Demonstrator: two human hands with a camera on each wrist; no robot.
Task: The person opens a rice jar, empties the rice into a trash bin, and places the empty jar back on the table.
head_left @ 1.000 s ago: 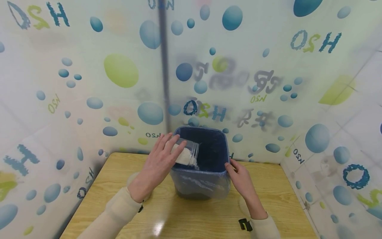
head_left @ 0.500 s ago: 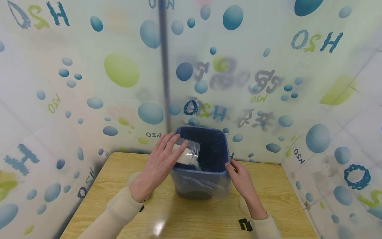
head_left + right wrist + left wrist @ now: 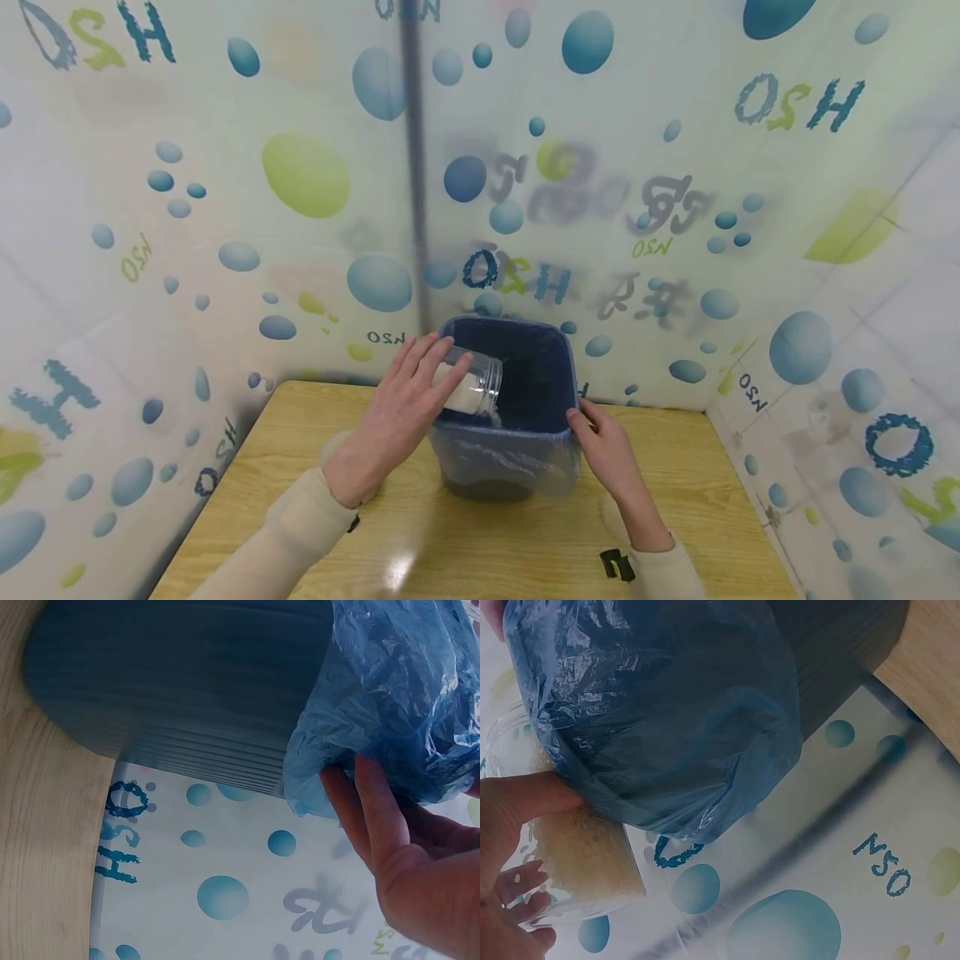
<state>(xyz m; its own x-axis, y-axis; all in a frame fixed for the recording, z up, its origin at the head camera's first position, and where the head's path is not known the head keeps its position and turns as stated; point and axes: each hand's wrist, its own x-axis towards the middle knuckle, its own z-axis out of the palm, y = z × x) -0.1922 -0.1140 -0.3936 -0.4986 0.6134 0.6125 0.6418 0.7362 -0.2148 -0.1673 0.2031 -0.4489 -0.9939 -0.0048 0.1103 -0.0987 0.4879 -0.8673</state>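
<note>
In the head view my left hand (image 3: 397,408) grips a clear jar (image 3: 474,385) lying tilted on its side, its open mouth over the inside of a dark blue bin (image 3: 536,358). Pale grains spill from the lip; the left wrist view shows the grainy contents (image 3: 592,862) through the jar wall. A thin blue plastic bag (image 3: 517,454) lines the bin and folds down outside its rim. At the bin's right side my right hand (image 3: 609,454) holds the rim and bag, fingers (image 3: 379,810) against the film in the right wrist view.
The bin stands on a wooden table (image 3: 360,558). Close behind is a wall covering (image 3: 300,175) printed with blue and green drops, with more at both sides. A pale round thing (image 3: 337,450) is partly hidden by the left wrist.
The jar's mouth has shifted very slightly right, with grains spilling at its lip throughout. Both hands stay almost still.
</note>
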